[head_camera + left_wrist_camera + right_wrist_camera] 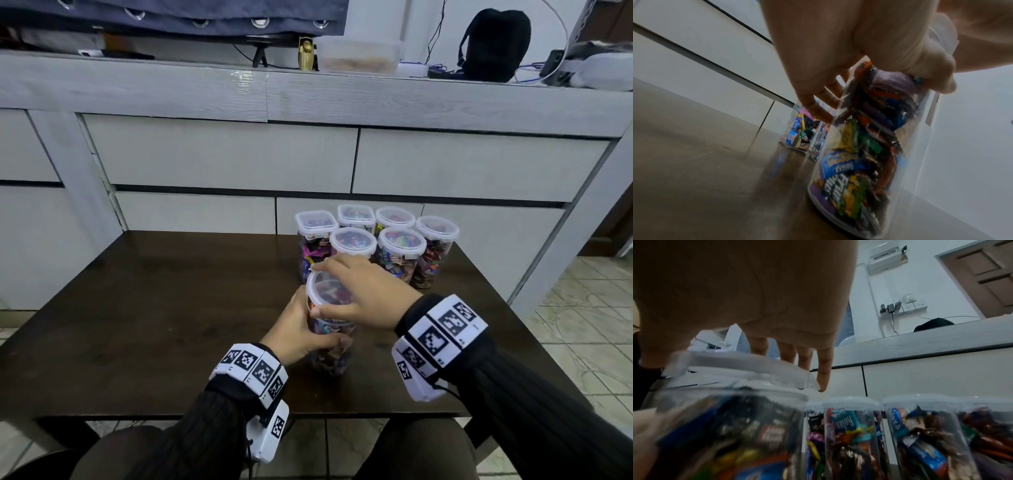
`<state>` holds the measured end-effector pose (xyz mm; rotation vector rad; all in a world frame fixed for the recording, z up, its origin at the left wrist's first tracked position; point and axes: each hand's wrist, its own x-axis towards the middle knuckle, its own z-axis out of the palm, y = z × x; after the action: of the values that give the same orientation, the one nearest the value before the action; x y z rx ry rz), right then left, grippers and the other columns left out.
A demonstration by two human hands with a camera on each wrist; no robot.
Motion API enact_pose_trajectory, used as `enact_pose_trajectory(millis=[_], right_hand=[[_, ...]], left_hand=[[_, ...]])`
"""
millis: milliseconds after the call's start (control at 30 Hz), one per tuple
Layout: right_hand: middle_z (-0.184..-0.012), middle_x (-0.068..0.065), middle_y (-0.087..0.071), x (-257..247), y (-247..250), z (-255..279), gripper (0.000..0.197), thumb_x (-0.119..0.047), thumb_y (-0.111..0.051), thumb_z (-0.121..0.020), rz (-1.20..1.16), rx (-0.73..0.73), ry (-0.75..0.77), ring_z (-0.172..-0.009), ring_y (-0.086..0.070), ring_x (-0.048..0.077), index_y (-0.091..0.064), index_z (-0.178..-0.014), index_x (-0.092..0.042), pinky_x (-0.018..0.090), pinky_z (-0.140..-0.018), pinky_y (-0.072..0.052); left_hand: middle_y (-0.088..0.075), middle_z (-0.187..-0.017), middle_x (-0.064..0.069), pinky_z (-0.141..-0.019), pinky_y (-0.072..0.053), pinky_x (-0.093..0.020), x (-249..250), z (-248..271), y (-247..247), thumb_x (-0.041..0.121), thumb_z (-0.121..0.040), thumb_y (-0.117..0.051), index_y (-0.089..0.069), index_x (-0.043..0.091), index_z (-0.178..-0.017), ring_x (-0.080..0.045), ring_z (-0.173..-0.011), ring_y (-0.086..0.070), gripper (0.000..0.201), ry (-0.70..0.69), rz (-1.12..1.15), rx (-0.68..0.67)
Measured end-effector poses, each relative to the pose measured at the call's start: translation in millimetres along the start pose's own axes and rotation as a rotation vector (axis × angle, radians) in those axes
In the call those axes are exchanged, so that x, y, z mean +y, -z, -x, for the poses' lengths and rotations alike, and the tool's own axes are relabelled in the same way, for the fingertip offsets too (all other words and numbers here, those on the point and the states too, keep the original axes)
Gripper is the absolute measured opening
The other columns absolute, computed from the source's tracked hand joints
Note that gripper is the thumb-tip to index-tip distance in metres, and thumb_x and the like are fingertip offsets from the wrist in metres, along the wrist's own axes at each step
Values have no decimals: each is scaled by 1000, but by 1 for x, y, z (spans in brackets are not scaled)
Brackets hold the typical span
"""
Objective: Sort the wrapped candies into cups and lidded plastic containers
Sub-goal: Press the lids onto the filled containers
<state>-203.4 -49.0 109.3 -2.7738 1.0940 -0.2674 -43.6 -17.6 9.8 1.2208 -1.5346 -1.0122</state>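
A tall clear plastic container [330, 353] [859, 154] [725, 434] full of wrapped candies stands on the dark wooden table [154, 325], near its front middle. My left hand [301, 335] [838, 56] grips its body from the left. My right hand [356, 291] [746, 296] lies over its translucent lid [325, 294] [740, 368], with the thumb and fingers curled round the rim. Behind it, several more lidded containers [376, 240] [890, 434] of candies stand grouped at the table's far edge.
A grey drawer cabinet [308, 154] rises right behind the table. On its top sit a black bag [493, 44], a plastic box [358, 54] and cables. Tiled floor [582, 325] lies to the right. The table's left half shows bare wood.
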Motion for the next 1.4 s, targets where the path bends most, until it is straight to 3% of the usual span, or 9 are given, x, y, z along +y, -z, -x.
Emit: enact_pose_trajectory(millis=[300,500,567,800,900,1067,1200,1300,1400], right_hand=[[-155,-4,-20,5,-36,13,69,-64,-37,-89,-66,-28,-46,-142,-14,15,-22,-148,-32,48,-112,-26],[-158,-7,-16,3,-34,12,69,-60,-23,-92,-345,-16,-149,-145,-1,4,-16,-151,-25,42,-118,6],[-159,-7,-10,3,-30,12,73,-60,-16,-87,-549,-29,-193,-144,7,-1,-15,-151,-24,38,-118,12],[-157,-3,-18,9,-23,15,61,-55,-25,-90,-893,8,-227,-142,-22,10,-28,-145,-29,38,-118,-23],[-156,-3,-21,10,-26,14,61,-55,-26,-89,-916,24,-215,-142,-23,9,-30,-144,-29,38,-118,-23],[-156,-3,-19,12,-30,13,63,-56,-30,-87,-949,51,-187,-142,-22,8,-31,-144,-28,33,-116,-26],[-155,-8,-18,12,-32,13,59,-48,-35,-92,-896,32,-159,-144,-13,3,-29,-146,-24,25,-115,-22],[-147,-13,-27,16,-32,13,55,-32,-45,-98,-819,11,-106,-144,-14,3,-25,-147,-19,27,-116,-21],[-153,-6,-24,22,-34,12,63,-38,-54,-94,-546,24,-96,-144,-12,9,-25,-146,-19,32,-117,-19]], left_hand=[[-49,-134,-4,-107,-42,-46,-3,0,1,35,-51,-81,-39,27,-130,-14,-126,-50,89,-23,-48,-22],[-38,-144,11,-113,-36,-31,3,4,7,50,-50,-84,-1,29,-151,-4,-133,-42,132,37,-31,-69],[-35,-147,11,-113,-33,-29,7,3,8,62,-49,-81,-2,31,-152,-4,-133,-40,133,38,-52,-20],[-63,-119,23,-100,-49,-27,8,1,2,72,-42,-83,-42,50,-130,8,-112,-57,99,-53,-114,107],[-67,-108,23,-92,-53,-26,7,0,5,73,-43,-81,-49,54,-115,8,-102,-61,82,-87,-232,164],[-64,-109,14,-87,-42,-25,9,-4,7,83,-38,-67,-55,37,-123,-9,-109,-50,97,-88,-498,212],[-66,-109,11,-86,-51,-25,11,-4,7,63,-41,-85,-52,34,-112,0,-104,-60,83,-57,-185,104],[-63,-120,8,-95,-50,-28,9,-6,11,49,-47,-88,-45,31,-123,-3,-111,-61,89,-32,-45,-22],[-63,-122,15,-95,-46,-19,4,-5,14,48,-54,-89,-45,36,-130,-1,-116,-58,89,-44,-28,-62]])
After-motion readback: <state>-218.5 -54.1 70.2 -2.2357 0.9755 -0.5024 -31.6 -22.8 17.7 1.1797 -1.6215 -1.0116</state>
